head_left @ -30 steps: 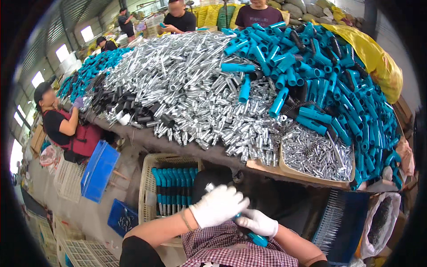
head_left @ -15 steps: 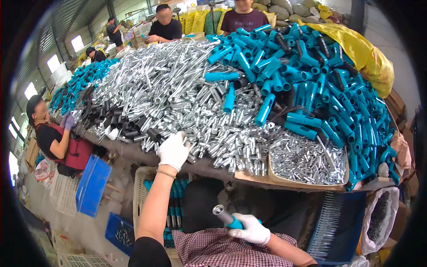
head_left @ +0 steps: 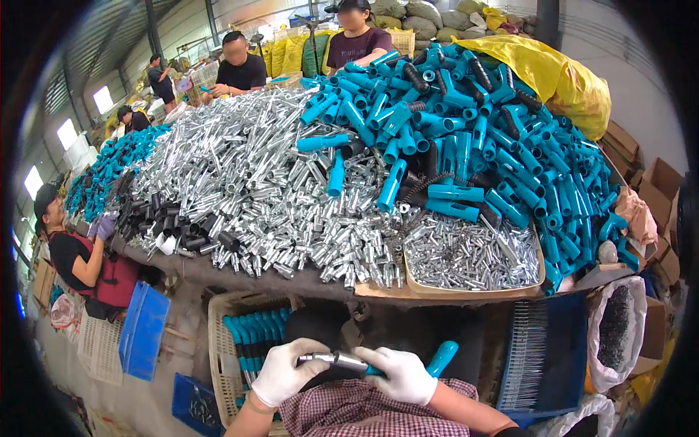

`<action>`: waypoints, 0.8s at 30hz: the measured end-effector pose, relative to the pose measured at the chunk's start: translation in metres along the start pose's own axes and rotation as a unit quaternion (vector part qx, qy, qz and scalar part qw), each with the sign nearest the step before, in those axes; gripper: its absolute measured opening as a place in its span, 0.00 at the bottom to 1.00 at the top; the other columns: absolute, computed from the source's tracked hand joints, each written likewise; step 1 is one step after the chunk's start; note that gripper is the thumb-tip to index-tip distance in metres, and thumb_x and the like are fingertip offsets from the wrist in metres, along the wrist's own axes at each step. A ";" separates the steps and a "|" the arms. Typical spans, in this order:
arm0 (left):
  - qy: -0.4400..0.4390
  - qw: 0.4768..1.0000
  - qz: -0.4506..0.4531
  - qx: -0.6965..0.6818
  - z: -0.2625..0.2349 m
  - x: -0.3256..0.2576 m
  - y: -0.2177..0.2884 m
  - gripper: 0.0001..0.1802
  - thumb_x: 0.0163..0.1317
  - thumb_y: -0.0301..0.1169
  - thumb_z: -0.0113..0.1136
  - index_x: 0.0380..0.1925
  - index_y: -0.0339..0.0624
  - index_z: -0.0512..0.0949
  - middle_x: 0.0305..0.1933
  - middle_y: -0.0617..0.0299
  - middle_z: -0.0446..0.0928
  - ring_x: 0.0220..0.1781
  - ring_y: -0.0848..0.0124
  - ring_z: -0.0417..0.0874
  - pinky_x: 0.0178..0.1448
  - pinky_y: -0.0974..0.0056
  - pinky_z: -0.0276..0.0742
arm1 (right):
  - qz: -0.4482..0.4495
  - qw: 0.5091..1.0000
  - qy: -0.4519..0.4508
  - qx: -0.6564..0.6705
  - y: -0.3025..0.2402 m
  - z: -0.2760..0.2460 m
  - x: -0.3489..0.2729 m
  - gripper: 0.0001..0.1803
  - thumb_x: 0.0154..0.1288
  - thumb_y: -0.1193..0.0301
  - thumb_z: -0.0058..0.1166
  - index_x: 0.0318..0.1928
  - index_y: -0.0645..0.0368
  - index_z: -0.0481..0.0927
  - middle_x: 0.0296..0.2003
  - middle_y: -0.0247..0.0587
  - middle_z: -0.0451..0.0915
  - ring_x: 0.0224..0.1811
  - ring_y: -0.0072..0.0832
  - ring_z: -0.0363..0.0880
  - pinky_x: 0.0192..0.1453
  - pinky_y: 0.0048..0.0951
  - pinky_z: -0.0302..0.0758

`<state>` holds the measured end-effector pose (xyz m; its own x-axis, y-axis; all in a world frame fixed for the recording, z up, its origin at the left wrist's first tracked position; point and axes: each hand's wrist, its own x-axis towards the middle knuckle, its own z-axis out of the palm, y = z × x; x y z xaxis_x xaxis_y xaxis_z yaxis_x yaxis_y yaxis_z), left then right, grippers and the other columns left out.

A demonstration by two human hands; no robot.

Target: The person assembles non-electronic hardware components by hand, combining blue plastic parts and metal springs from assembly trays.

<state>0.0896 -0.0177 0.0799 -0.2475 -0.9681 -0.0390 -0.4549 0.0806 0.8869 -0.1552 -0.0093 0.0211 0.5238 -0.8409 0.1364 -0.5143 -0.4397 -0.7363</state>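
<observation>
While both gloved hands close around it, left hand [head_left: 285,371], right hand [head_left: 403,375], shiny metal tube [head_left: 335,359], teal handle [head_left: 441,357].

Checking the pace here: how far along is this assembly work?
Done: a cream basket holds a row of finished blue-handled pieces. In hand: the left hand and right hand join a silver tube to a blue handle. Left: big heaps of silver tubes and blue handles cover the table.

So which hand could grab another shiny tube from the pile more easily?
Probably the left hand. It only pinches the end of the silver tube, while the right hand grips the blue handle, and the silver pile spreads to the left.
</observation>
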 end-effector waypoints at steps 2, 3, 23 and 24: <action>-0.039 0.998 -0.023 0.039 0.002 0.000 -0.009 0.13 0.59 0.34 0.68 0.40 0.37 0.84 0.35 0.54 0.85 0.37 0.66 0.87 0.44 0.66 0.80 | -0.070 0.993 0.033 -0.089 0.004 0.006 -0.003 0.32 0.54 0.69 0.63 0.63 0.49 0.72 0.32 0.42 0.77 0.32 0.41 0.80 0.35 0.40 0.77; -0.052 0.997 -0.032 0.051 0.003 0.001 -0.007 0.13 0.60 0.37 0.67 0.39 0.39 0.85 0.36 0.54 0.85 0.38 0.64 0.87 0.45 0.65 0.80 | -0.064 0.991 0.028 -0.111 0.004 0.005 -0.005 0.33 0.54 0.69 0.63 0.63 0.49 0.72 0.31 0.41 0.76 0.31 0.40 0.80 0.34 0.40 0.77; -0.175 0.967 0.116 0.145 -0.011 0.035 0.064 0.23 0.57 0.40 0.68 0.53 0.47 0.78 0.39 0.52 0.81 0.41 0.54 0.84 0.47 0.58 0.80 | 0.065 0.982 -0.051 0.169 0.002 -0.038 -0.015 0.28 0.68 0.49 0.54 0.56 0.59 0.78 0.37 0.48 0.84 0.40 0.37 0.85 0.48 0.34 0.78; -0.168 0.961 0.153 0.158 -0.004 0.038 0.042 0.21 0.59 0.38 0.67 0.51 0.46 0.79 0.35 0.54 0.82 0.38 0.54 0.84 0.44 0.57 0.80 | 0.065 0.990 -0.029 0.125 -0.005 -0.040 -0.013 0.28 0.68 0.49 0.54 0.56 0.58 0.78 0.37 0.48 0.84 0.42 0.40 0.86 0.48 0.35 0.79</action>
<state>0.0641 -0.0524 0.1175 -0.6490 -0.7607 0.0079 -0.5403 0.4682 0.6991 -0.1863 -0.0090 0.0495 0.5058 -0.8627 -0.0037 -0.3999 -0.2306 -0.8871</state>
